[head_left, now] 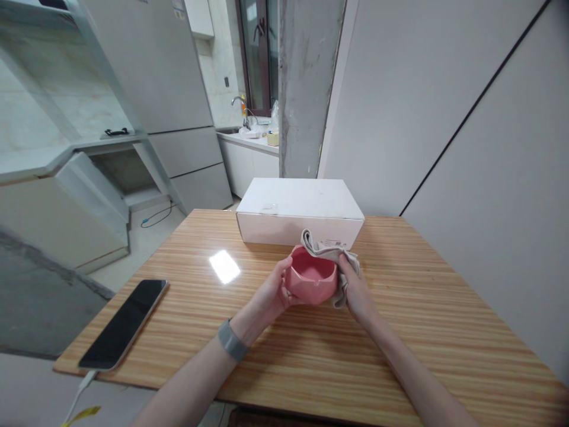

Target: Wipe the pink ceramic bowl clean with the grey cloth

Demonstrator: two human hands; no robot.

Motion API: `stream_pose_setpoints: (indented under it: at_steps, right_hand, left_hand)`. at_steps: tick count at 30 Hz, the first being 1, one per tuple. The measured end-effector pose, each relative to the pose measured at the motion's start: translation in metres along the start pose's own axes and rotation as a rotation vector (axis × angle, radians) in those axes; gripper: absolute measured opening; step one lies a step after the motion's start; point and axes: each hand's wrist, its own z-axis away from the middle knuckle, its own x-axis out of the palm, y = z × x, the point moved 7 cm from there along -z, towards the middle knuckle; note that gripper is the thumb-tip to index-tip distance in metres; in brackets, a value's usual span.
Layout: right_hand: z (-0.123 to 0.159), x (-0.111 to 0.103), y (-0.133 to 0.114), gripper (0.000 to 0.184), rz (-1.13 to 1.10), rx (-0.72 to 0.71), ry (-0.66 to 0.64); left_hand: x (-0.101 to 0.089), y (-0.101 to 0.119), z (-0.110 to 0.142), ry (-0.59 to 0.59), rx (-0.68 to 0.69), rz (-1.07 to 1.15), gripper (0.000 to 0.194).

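A pink, faceted ashtray [311, 290] with a notch in its rim is held up over the wooden table, its opening tilted toward me. My left hand [276, 292] grips it from the left, thumb at the rim and fingers under the base. Pinched in my right hand [356, 292] is a light grey cloth [326, 251], which drapes over the ashtray's far right rim and hangs down its right side. Some fingertips of my right hand are hidden behind the cloth.
Behind the ashtray, a white box [300, 198] lies on the wooden table [400, 332]. A phone [124, 326] with a white charging cable [80, 391] rests near the left edge. A white wall [466, 118] rises along the right side.
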Motion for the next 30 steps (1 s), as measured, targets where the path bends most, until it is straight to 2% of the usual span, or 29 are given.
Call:
stream_pose_setpoints:
  at_steps: [4, 6, 9, 12, 16, 19, 22, 26, 30]
  right_hand:
    - [0.01, 0.008, -0.002, 0.027, -0.035, -0.043, 0.003]
    - [0.01, 0.012, 0.0, 0.027, -0.061, -0.049, -0.05]
    - [0.007, 0.012, 0.002, 0.027, -0.128, -0.019, -0.114]
    - [0.004, 0.01, 0.001, 0.025, -0.154, 0.064, -0.145]
    - [0.006, 0.009, 0.003, 0.029, -0.151, 0.266, -0.24]
    - [0.008, 0.006, 0.007, 0.037, -0.147, 0.384, -0.332]
    - [0.01, 0.006, 0.007, 0.036, -0.137, 0.42, -0.389]
    - [0.007, 0.007, 0.005, 0.033, -0.154, 0.385, -0.307]
    - [-0.001, 0.01, 0.004, 0.037, -0.174, 0.195, -0.215]
  left_hand:
    - [0.007, 0.009, 0.004, -0.035, 0.109, 0.035, 0.04]
    - [0.006, 0.01, 0.005, -0.031, 0.097, 0.016, 0.04]
    - [-0.001, 0.007, 0.007, 0.006, 0.011, -0.092, 0.039]
    - [-0.004, 0.003, 0.007, -0.031, -0.092, -0.161, 0.046]
    - [-0.007, -0.004, 0.006, -0.046, -0.241, -0.12, 0.069]
    - [-0.01, -0.007, 0.004, -0.041, -0.275, -0.133, 0.064]
    - [-0.01, -0.007, 0.002, -0.058, -0.237, -0.121, 0.054]
    - [-0.004, -0.008, 0.002, -0.069, -0.209, -0.101, 0.051]
    - [-0.004, -0.008, 0.001, -0.016, -0.164, -0.081, 0.047]
